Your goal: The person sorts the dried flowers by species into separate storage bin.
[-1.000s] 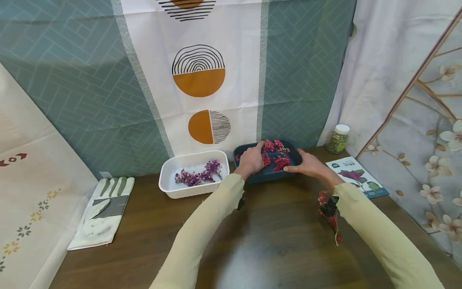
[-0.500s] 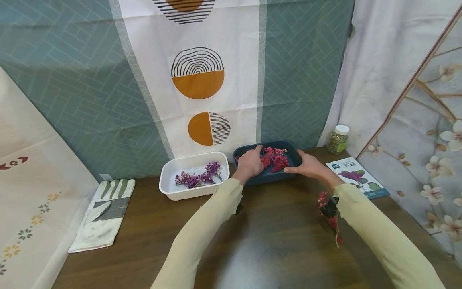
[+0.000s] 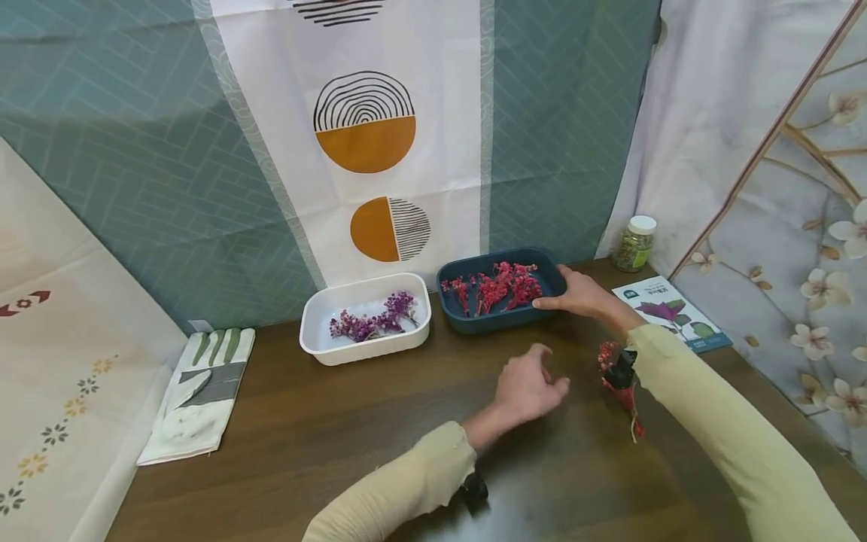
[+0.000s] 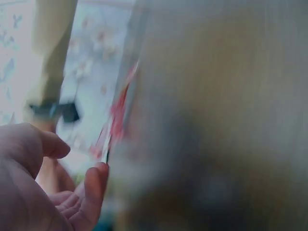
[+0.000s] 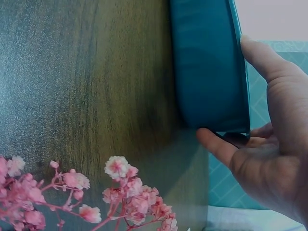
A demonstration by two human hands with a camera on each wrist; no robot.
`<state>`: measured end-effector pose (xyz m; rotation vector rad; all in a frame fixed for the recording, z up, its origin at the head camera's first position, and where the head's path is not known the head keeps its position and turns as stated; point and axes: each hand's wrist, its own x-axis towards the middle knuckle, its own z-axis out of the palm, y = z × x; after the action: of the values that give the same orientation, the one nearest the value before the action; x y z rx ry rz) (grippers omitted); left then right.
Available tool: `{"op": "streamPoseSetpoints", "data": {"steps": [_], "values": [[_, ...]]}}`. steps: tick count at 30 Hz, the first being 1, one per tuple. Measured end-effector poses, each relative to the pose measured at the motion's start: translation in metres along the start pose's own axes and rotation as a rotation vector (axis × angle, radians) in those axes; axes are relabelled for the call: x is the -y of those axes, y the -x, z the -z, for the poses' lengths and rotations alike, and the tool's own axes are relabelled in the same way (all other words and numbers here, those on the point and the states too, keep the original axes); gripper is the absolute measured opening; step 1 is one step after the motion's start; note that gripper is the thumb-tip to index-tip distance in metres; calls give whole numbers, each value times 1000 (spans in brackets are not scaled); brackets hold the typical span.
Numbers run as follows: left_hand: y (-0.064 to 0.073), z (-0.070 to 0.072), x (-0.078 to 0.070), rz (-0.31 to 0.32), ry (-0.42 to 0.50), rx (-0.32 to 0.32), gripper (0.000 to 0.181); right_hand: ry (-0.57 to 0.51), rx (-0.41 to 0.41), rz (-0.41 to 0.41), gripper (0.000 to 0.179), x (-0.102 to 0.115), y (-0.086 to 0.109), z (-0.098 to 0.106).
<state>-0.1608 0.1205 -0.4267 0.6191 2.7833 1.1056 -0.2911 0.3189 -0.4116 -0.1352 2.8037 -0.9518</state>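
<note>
My left hand is over the table in front of the dark blue tray, fingers loosely bent and nothing held. In the left wrist view that hand has thumb and fingers apart. My right hand holds the right end of the blue tray, with thumb and fingers spread around its corner in the right wrist view. Red-pink dried flower sprigs lie in the tray. Another pink sprig bunch lies on the table, partly hidden by the right wrist's camera.
A white tray with purple dried flowers stands left of the blue one. Farther left lies a pair of work gloves. A lidded jar and a flower-printed packet are at the right. Curtains back the table.
My left hand has left the blue tray and come nearer and to the right, over the table. My right hand stays on the tray's end. The flowers inside now show fully.
</note>
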Motion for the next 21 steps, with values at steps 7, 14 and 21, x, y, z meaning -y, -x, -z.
{"op": "streamPoseSetpoints", "data": {"steps": [7, 14, 21], "values": [[16, -49, -33, 110, -120, 91, 68, 11, 12, 13, 118, -1, 0, 2], [10, -81, -55, 186, -137, 61, 75, 19, 23, -6, 117, -2, 0, 3], [2, -95, -60, 269, -121, 41, 87, 29, 20, -13, 119, -1, 0, 2]]}}
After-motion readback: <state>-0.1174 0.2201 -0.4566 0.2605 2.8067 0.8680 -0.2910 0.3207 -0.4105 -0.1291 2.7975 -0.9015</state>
